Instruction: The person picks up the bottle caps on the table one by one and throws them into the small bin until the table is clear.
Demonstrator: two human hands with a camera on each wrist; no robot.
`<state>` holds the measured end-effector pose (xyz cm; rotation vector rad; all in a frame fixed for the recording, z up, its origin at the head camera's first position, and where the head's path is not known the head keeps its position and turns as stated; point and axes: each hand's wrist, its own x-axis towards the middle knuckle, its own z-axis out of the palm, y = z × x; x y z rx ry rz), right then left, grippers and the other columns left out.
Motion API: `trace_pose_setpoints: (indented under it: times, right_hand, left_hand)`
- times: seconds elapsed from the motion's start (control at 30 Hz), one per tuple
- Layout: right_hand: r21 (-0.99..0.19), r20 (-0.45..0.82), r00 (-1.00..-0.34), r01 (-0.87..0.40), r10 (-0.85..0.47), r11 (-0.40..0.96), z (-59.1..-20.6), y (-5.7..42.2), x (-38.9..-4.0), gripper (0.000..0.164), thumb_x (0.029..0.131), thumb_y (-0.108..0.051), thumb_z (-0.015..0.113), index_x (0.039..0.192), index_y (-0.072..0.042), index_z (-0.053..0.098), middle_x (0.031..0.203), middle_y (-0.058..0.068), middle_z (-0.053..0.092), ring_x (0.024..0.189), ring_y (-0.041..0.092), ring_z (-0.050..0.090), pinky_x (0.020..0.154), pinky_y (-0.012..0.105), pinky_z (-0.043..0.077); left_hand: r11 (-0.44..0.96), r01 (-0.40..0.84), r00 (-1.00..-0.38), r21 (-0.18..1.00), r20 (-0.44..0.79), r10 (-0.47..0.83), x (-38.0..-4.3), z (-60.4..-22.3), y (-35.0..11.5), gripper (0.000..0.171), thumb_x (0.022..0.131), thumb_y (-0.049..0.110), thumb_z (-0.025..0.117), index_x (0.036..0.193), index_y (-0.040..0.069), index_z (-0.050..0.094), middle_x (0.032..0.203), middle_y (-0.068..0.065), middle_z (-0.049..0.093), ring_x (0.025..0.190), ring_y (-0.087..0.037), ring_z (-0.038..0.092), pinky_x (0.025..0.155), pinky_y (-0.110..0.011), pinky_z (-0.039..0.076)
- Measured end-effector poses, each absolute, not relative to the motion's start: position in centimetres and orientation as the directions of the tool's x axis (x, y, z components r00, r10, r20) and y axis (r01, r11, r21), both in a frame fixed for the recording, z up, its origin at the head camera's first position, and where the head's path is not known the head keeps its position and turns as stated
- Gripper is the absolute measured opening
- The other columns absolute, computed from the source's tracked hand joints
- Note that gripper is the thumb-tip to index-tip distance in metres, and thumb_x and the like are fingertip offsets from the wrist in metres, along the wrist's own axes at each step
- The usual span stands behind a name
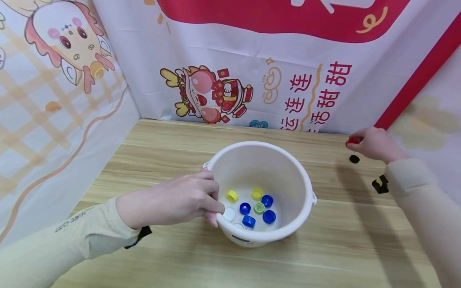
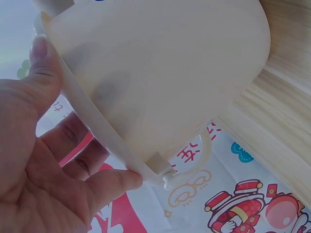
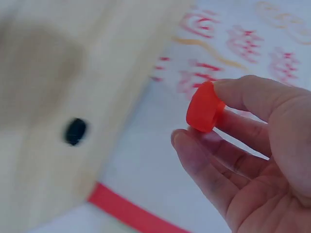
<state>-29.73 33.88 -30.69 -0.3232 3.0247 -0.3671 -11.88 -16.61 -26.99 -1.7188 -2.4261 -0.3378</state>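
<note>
A white bucket (image 1: 302, 188) stands on the wooden table, and my left hand (image 1: 176, 198) grips its rim on the left side. In the left wrist view the thumb and fingers of that hand (image 2: 43, 160) hold the rim (image 2: 97, 121) near the handle joint. Inside the bucket lie several bottle caps: blue (image 1: 269, 217), yellow (image 1: 232, 195), green (image 1: 259, 207) and white (image 1: 229, 214). Over at the table's far right corner, my right hand (image 1: 376, 145) pinches a red bottle cap (image 3: 204, 109) between thumb and fingers, above the tabletop.
A black cap (image 1: 354, 159) lies on the table just below the right hand. Part of a black object (image 1: 380, 185) shows beside the right sleeve. Printed cloth (image 1: 223, 48) hangs along the table's back edge and both sides.
</note>
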Motion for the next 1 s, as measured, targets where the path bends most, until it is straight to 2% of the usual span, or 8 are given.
trace_pose_setpoints:
  times: [0.2, 0.47, 0.63, 1.0]
  right_hand:
    - [-0.217, 0.006, -0.962, -0.269, -0.275, 0.938, -25.7, 30.7, -27.7, 0.040, 0.089, -0.015, 0.073, 0.122, 0.006, 0.064, 0.094, 0.019, 0.066, 0.081, 0.031, 0.058, 0.060, 0.038, 0.054]
    - [-0.129, 0.085, -0.917, -0.397, -0.389, 0.909, -20.3, 25.7, -24.6, 0.046, 0.082, -0.009, 0.082, 0.125, -0.002, 0.067, 0.110, 0.023, 0.067, 0.089, 0.033, 0.062, 0.069, 0.046, 0.060]
    - [-0.059, 0.134, -0.865, -0.495, -0.484, 0.867, -17.9, 22.8, -22.3, 0.046, 0.079, -0.006, 0.084, 0.123, -0.006, 0.070, 0.109, 0.018, 0.067, 0.084, 0.028, 0.065, 0.068, 0.043, 0.061]
    - [0.019, 0.104, -0.763, -0.639, -0.638, 0.769, -14.2, 17.6, -18.9, 0.048, 0.077, -0.009, 0.086, 0.122, -0.009, 0.070, 0.107, 0.010, 0.068, 0.085, 0.025, 0.069, 0.076, 0.043, 0.060]
  left_hand:
    - [0.327, 0.939, -0.344, 0.107, 0.235, 0.909, -11.9, -27.0, -16.6, 0.020, 0.085, 0.039, 0.074, 0.094, 0.022, 0.079, 0.088, 0.004, 0.063, 0.089, -0.015, 0.052, 0.074, -0.022, 0.051]
    - [0.327, 0.940, -0.340, 0.096, 0.245, 0.908, -11.9, -27.0, -16.6, 0.020, 0.086, 0.040, 0.073, 0.094, 0.022, 0.078, 0.088, 0.003, 0.063, 0.090, -0.015, 0.051, 0.074, -0.022, 0.051]
    - [0.327, 0.940, -0.342, 0.099, 0.242, 0.908, -11.9, -27.0, -16.5, 0.020, 0.087, 0.040, 0.072, 0.094, 0.022, 0.078, 0.088, 0.004, 0.063, 0.089, -0.015, 0.051, 0.073, -0.022, 0.051]
    - [0.308, 0.948, -0.318, 0.081, 0.263, 0.911, -11.9, -27.1, -16.6, 0.018, 0.087, 0.039, 0.072, 0.092, 0.022, 0.077, 0.087, 0.004, 0.062, 0.088, -0.016, 0.052, 0.072, -0.023, 0.051]
